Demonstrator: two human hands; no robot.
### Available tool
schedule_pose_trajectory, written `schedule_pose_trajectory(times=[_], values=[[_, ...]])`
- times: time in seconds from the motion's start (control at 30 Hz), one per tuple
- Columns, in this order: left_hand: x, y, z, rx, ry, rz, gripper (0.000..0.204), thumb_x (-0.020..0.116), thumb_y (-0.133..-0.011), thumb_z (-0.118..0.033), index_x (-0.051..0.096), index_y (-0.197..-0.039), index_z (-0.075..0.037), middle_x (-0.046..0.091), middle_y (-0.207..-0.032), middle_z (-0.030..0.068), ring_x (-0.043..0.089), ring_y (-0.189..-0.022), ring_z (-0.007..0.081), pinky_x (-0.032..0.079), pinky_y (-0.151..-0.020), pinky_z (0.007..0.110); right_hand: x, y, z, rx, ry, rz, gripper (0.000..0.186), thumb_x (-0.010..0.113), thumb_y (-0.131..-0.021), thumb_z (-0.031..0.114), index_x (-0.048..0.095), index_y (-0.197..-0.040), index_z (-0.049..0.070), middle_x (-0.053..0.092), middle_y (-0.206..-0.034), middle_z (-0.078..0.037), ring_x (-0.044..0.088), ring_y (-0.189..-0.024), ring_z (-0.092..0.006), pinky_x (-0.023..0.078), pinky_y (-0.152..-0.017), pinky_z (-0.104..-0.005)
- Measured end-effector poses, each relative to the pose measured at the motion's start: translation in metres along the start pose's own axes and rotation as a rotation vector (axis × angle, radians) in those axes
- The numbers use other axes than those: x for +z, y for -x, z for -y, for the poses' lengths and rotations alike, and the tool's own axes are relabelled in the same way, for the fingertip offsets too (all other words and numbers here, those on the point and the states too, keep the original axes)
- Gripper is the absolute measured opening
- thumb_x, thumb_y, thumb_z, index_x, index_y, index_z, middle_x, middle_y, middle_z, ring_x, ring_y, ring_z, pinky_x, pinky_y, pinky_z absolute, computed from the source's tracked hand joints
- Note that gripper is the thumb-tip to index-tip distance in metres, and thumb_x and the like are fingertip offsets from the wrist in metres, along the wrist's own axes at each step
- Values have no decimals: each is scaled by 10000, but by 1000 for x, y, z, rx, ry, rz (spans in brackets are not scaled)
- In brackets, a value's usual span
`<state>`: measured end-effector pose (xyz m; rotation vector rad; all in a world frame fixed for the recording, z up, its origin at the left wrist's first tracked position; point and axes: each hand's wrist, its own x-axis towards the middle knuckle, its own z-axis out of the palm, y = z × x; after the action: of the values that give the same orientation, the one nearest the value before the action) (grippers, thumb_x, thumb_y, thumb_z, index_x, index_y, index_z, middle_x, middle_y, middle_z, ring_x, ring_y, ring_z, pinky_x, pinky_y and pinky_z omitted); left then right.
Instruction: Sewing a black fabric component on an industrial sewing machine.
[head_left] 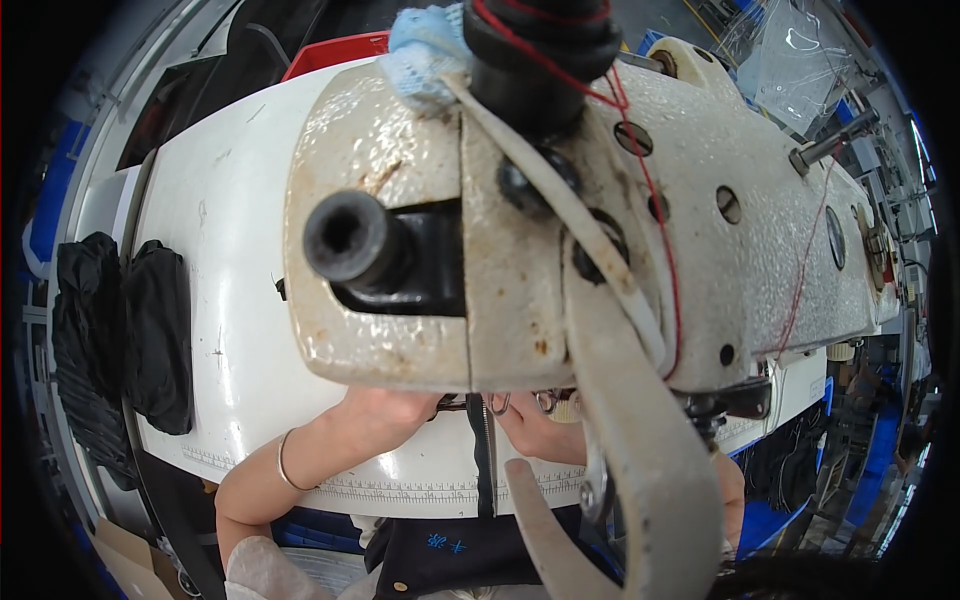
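A white industrial sewing machine (515,290) fills the middle, with red threads and a curved pale lever. Below its head, my left hand (390,415) has curled fingers; what they grip is hidden by the machine. My right hand (540,430) is beside small metal parts, its fingertips partly hidden. A dark zipper strip (483,460) runs down between my hands, over the white ruled table (230,330) to its front edge. Light blue cloth (420,55) is bunched at the top of the machine.
Folded black fabric (150,335) lies over the table's left end. A red bin (325,50) is behind the machine. A cardboard box (130,560) is at lower left, dark material (785,470) at lower right, clear plastic (775,60) at upper right.
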<state>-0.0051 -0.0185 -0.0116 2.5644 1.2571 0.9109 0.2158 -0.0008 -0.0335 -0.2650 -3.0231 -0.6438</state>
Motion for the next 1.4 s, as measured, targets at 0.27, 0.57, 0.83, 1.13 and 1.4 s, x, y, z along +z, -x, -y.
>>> schedule_pose_trajectory(times=[0.27, 0.57, 0.83, 1.13, 1.4], values=[[-3, 0, -6, -57, -53, 16, 322, 634, -602, 40, 680, -918, 1, 650, -907, 142, 633, -841, 309, 505, -762, 413, 2, 1, -2, 286, -1095, -103, 474, 704, -819, 153, 555, -1263, 80, 574, -1271, -105, 514, -1215, -229, 372, -1060, -376], [-2, 5, -4, -84, 18, 86, 389, 644, -545, 25, 678, -932, 1, 644, -920, 140, 623, -873, 323, 501, -769, 437, -4, 0, -1, 386, -1142, -112, 488, 684, -825, 62, 516, -1281, 19, 566, -1281, -112, 498, -1230, -204, 356, -1074, -376], [0, 0, -14, -30, -103, 42, 357, 620, -572, -37, 678, -921, 8, 628, -927, 134, 619, -849, 287, 511, -751, 397, 3, 2, 0, 277, -835, -278, 491, 682, -824, 138, 525, -1283, 62, 567, -1276, -95, 523, -1205, -227, 386, -1055, -380], [0, 4, -24, 46, -210, 61, 381, 617, -591, -48, 663, -959, 39, 599, -987, 114, 579, -883, 265, 486, -715, 353, -37, -5, -16, 263, -180, -213, 356, 477, -935, 188, 509, -1237, 2, 531, -1275, -95, 490, -1217, -217, 409, -1028, -371], [14, 1, 1, -45, -57, -4, 296, 616, -629, -39, 665, -918, -1, 610, -892, 145, 601, -841, 331, 486, -725, 434, -3, -21, 0, 754, -1149, -503, 184, 558, -839, 178, 653, -997, 171, 614, -844, 72, 594, -706, -87, 453, -848, -434]])
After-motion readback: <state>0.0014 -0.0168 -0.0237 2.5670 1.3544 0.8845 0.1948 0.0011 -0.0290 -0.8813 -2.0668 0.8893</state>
